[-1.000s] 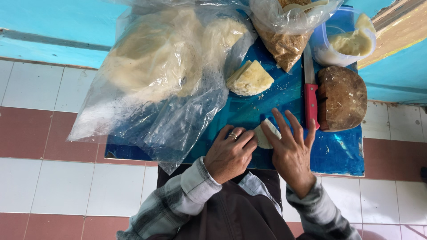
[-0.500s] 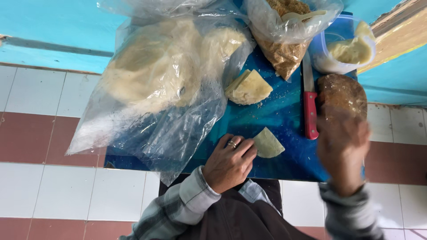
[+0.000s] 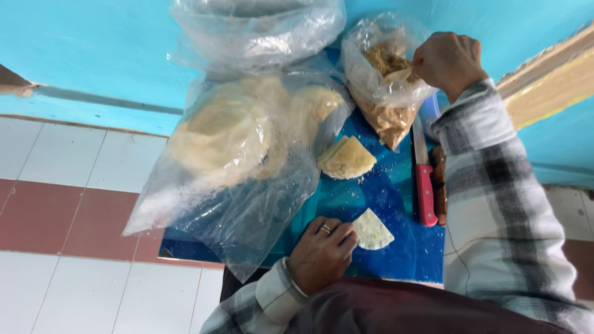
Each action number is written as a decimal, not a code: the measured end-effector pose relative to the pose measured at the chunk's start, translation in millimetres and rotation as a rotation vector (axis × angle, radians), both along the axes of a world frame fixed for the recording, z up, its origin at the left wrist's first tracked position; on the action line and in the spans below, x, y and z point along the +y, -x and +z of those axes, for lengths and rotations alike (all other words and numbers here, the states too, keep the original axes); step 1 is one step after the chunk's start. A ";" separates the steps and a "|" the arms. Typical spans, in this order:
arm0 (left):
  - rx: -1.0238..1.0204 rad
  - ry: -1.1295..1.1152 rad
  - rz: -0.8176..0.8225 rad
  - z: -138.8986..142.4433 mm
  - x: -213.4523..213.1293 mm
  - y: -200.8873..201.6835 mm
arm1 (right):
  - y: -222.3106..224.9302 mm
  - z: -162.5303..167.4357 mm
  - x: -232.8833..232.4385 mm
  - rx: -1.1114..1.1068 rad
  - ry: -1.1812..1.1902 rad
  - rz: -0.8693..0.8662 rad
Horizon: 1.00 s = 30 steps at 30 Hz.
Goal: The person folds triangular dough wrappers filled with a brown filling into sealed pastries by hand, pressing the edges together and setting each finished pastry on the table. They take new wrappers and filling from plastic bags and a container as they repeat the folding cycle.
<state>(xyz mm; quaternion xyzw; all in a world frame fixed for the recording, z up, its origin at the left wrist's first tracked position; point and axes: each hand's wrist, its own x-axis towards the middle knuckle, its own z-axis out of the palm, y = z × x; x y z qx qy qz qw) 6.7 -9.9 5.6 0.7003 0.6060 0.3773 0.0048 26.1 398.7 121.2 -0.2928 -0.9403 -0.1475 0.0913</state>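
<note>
Near the left edge of the blue board [image 3: 396,204] lay the big clear bag of pale dough [image 3: 235,142]. At the board's front edge the left hand [image 3: 322,253] had stayed where it was, fingers curled together and pressing on the small folded dough piece [image 3: 372,230]. A second folded piece [image 3: 346,158] lay in the middle. The red-handled knife [image 3: 424,179] rested towards the right edge. The right hand [image 3: 448,62] had left the dough piece and moved to the far edge, closed on a pinch of brown crumbs in the small bag of filling [image 3: 387,86].
</note>
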 end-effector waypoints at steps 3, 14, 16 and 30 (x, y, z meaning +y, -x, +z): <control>0.012 0.000 -0.005 -0.8 0.8 0.9 | 12.2 -0.2 -7.0 -0.115 -0.039 -0.057; -0.006 0.016 -0.004 -2.0 0.1 -0.5 | -29.8 4.0 -7.0 0.419 0.322 -0.035; -0.004 0.017 -0.001 -1.3 0.5 -0.6 | -38.4 2.8 -7.9 0.489 0.390 -0.050; -0.008 -0.009 0.001 -6.7 1.1 -1.5 | -59.6 -17.0 -5.9 0.596 0.150 0.125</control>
